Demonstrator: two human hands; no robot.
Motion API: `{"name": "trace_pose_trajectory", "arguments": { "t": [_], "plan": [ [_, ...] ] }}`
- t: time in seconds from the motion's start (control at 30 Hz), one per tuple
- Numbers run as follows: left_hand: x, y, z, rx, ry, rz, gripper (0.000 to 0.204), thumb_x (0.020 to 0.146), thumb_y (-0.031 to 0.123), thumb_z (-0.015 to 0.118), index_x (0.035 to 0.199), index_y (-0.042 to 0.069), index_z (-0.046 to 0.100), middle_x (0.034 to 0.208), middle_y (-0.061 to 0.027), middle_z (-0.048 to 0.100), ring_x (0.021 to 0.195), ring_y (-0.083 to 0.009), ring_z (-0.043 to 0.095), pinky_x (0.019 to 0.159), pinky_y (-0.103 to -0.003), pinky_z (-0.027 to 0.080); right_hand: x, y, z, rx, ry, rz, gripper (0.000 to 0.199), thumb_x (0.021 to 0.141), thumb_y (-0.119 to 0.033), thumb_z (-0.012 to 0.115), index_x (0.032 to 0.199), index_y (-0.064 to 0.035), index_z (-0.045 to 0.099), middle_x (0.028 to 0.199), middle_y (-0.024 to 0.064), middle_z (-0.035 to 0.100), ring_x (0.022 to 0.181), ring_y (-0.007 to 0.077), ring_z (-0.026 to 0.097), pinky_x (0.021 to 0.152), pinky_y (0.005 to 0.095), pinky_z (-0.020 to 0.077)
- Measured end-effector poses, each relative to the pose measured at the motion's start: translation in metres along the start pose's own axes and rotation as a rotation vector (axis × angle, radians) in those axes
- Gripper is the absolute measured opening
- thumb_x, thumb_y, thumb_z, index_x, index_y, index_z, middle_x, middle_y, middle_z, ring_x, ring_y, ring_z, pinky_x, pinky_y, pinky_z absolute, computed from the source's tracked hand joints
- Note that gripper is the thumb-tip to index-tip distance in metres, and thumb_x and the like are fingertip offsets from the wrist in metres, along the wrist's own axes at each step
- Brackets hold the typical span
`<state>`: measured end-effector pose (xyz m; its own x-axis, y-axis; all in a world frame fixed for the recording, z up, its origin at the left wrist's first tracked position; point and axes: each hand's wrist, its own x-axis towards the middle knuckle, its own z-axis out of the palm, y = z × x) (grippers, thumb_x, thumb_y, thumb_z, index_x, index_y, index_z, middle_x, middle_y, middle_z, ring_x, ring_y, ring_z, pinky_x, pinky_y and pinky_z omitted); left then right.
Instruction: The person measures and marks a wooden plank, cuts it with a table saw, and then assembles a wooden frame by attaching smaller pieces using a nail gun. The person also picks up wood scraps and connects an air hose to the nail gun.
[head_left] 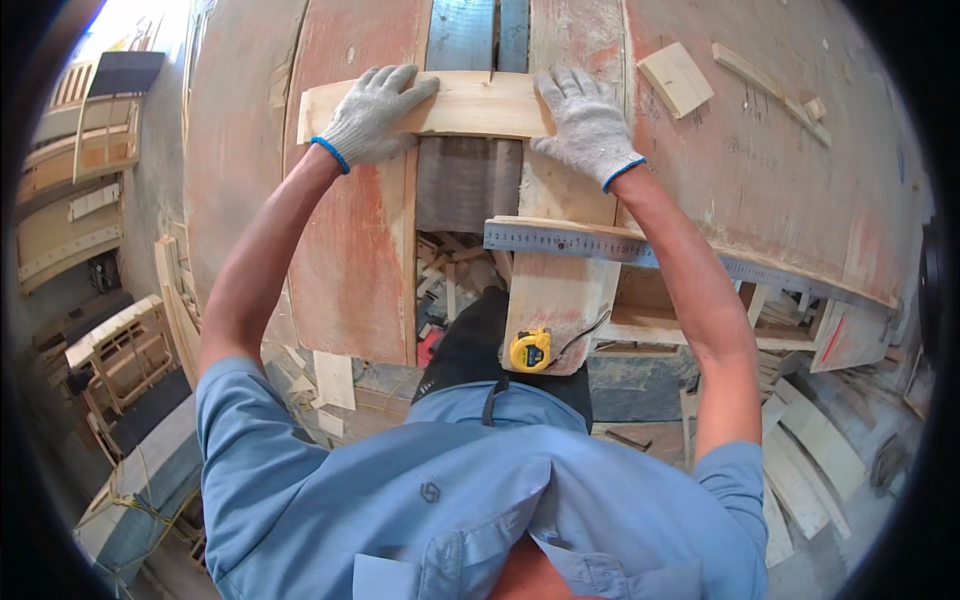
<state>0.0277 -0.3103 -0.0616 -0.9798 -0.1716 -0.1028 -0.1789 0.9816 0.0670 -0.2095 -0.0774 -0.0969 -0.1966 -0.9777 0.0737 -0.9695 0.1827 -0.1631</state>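
Note:
A pale, slightly curved wooden board (pixel 480 105) lies crosswise over the gap in the workbench. My left hand (pixel 372 115), in a grey knit glove with a blue cuff, grips its left part, fingers over the top face. At the other end my right hand (pixel 588 122), gloved alike, holds the board with fingers on top and the thumb by the near edge. Between the hands, a thin dark saw blade (pixel 493 58) meets the board's far edge. The undersides of both hands' grips are hidden.
A long metal ruler (pixel 570 243) runs along a wooden strip beneath my right forearm. Closer to me, a yellow tape measure (pixel 530 351) sits on a plank. Wood offcuts (pixel 676 80) lie at the far right. Curved pieces (pixel 815 440) and slatted frames (pixel 125 350) are stacked around.

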Motion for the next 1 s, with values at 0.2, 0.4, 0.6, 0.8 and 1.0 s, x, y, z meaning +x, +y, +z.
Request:
{"name": "trace_pose_trajectory", "arguments": {
  "t": [0.2, 0.4, 0.6, 0.8, 1.0],
  "plan": [
    [0.001, -0.008, 0.009, 0.006, 0.023, -0.021, 0.088, 0.071, 0.018, 0.085, 0.149, 0.019, 0.045, 0.149, -0.0175, 0.045, 0.137, -0.0386, 0.044, 0.117, -0.047, 0.039, 0.010, 0.003, 0.003, 0.010, -0.020, -0.034, 0.084, 0.075, -0.044, 0.080, 0.145, -0.0090, 0.050, 0.145, 0.0179, 0.051, 0.134, 0.0345, 0.049, 0.112, 0.0463, 0.0371],
    [0.012, -0.008, 0.008, -0.001, 0.028, -0.038, 0.087, 0.072, 0.019, 0.085, 0.149, 0.020, 0.045, 0.150, -0.0168, 0.044, 0.138, -0.0375, 0.043, 0.118, -0.046, 0.039, 0.022, 0.012, 0.000, 0.001, -0.034, -0.039, 0.082, 0.075, -0.042, 0.082, 0.142, -0.0076, 0.052, 0.143, 0.0179, 0.052, 0.134, 0.0342, 0.049, 0.112, 0.0455, 0.0383],
    [0.018, -0.022, 0.021, 0.051, 0.166, 0.008, 0.074, 0.076, 0.019, 0.079, 0.143, 0.019, 0.049, 0.139, -0.0134, 0.051, 0.132, -0.0373, 0.048, 0.113, -0.047, 0.042, 0.031, 0.016, 0.004, -0.030, 0.005, -0.047, 0.082, 0.076, -0.044, 0.081, 0.143, -0.0072, 0.051, 0.141, 0.0171, 0.053, 0.133, 0.0327, 0.049, 0.110, 0.0452, 0.0391],
    [0.028, -0.027, 0.016, 0.039, 0.141, 0.006, 0.076, 0.076, 0.020, 0.080, 0.145, 0.020, 0.048, 0.144, -0.0139, 0.049, 0.135, -0.0369, 0.046, 0.115, -0.047, 0.041, 0.038, 0.022, 0.001, -0.018, -0.025, -0.033, 0.084, 0.077, -0.046, 0.080, 0.145, -0.0075, 0.049, 0.143, 0.0167, 0.052, 0.134, 0.0330, 0.049, 0.111, 0.0446, 0.0395],
    [0.037, -0.034, 0.017, 0.035, 0.098, -0.008, 0.080, 0.074, 0.017, 0.081, 0.147, 0.019, 0.047, 0.151, -0.0155, 0.044, 0.139, -0.0381, 0.042, 0.118, -0.047, 0.037, 0.046, 0.027, 0.007, -0.028, 0.011, -0.039, 0.085, 0.077, -0.046, 0.080, 0.146, -0.0073, 0.048, 0.141, 0.0170, 0.053, 0.132, 0.0338, 0.049, 0.110, 0.0451, 0.0403]
  ]
}}
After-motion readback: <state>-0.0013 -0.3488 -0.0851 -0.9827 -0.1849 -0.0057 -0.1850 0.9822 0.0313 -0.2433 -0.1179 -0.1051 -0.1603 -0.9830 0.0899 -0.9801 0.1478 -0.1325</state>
